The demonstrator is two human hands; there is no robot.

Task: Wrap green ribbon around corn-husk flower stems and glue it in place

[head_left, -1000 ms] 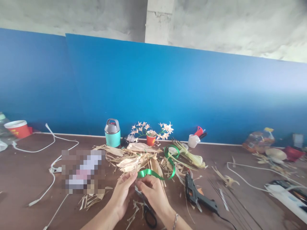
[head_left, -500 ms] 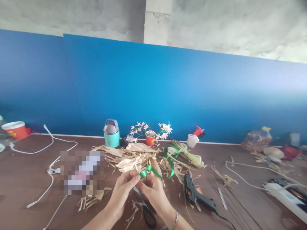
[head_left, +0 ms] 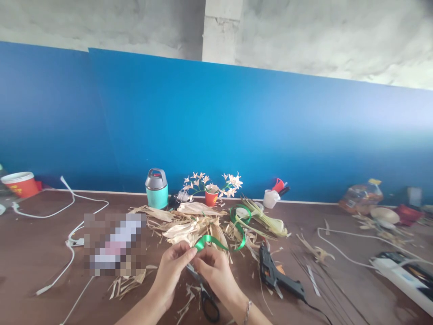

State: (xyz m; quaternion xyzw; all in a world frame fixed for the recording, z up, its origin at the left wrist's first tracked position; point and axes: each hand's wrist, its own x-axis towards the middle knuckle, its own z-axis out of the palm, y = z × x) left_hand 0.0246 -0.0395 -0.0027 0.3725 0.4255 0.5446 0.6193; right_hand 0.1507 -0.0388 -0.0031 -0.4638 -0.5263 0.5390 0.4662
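Observation:
A strip of green ribbon [head_left: 211, 239] runs from a loose coil on the table to my fingertips. Its end is pinched between the thumb and fingers of my left hand [head_left: 176, 262]. Close beside it, my right hand [head_left: 216, 266] has its fingers curled together against the same ribbon end; exactly what lies between them is hidden. Under my hands lie black-handled scissors [head_left: 209, 307], partly covered by the right hand. Just beyond my fingers spreads a pile of dried corn husks [head_left: 184, 229].
A black glue gun [head_left: 280, 277] lies to the right, its cord trailing forward. Behind the husks stand a turquoise flask [head_left: 157, 196], a red cup [head_left: 211, 198] with pale flowers, and a white cup [head_left: 270, 198] of tools. A power strip [head_left: 402, 280] sits far right.
The ribbon near my fingertips has shifted, now forming a smoother, flatter arc beyond my hands. Both hands stay close together in nearly the same place.

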